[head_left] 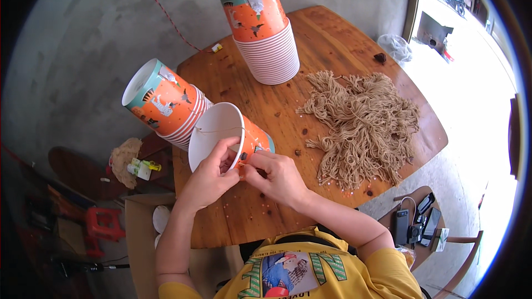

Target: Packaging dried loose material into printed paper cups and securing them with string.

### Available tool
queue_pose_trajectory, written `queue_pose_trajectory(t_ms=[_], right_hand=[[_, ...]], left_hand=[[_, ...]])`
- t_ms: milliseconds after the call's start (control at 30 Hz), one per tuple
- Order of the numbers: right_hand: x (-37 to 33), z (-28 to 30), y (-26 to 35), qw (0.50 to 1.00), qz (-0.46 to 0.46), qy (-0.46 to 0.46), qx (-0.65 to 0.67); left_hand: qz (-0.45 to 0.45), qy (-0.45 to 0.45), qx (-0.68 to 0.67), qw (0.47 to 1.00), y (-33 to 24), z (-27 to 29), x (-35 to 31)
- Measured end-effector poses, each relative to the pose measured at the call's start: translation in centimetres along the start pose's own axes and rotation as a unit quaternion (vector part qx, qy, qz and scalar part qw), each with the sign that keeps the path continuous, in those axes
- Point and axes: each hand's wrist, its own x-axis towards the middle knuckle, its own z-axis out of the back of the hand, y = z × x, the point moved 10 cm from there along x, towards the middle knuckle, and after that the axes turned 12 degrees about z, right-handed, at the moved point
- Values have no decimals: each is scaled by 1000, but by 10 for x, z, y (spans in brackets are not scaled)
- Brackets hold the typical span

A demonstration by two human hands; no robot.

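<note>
A paper bucket [256, 133], white inside and orange with a teal band outside, lies tilted on the wooden table in front of me. Its wide mouth faces left and toward me. A thin tan string [219, 130] crosses the mouth from the far rim. My left hand [213, 171] grips the near rim, its fingers partly inside the mouth. Just outside that rim, my right hand [272, 176] is closed in a pinch, with what looks like the string's end at its fingertips. The fingers hide most of that spot.
Two stacks of similar buckets stand beyond, one upside down at the back [269, 50] and one tilted at left [166, 99]. A heap of tan strings [366, 127] covers the table's right side. A cardboard box [141, 227] is below left; a stool [426, 243] holds phones at lower right.
</note>
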Motion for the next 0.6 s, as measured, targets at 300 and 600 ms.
queue_pose_trajectory(t_ms=[300,600], right_hand=[[-4,4,-7,999,-32,-4,7],[-5,3,-11,999,-42,10,8]], left_hand=[[-17,-6,15,1000,-2,-5,2],[-8,22,8,1000,5,-10,3]])
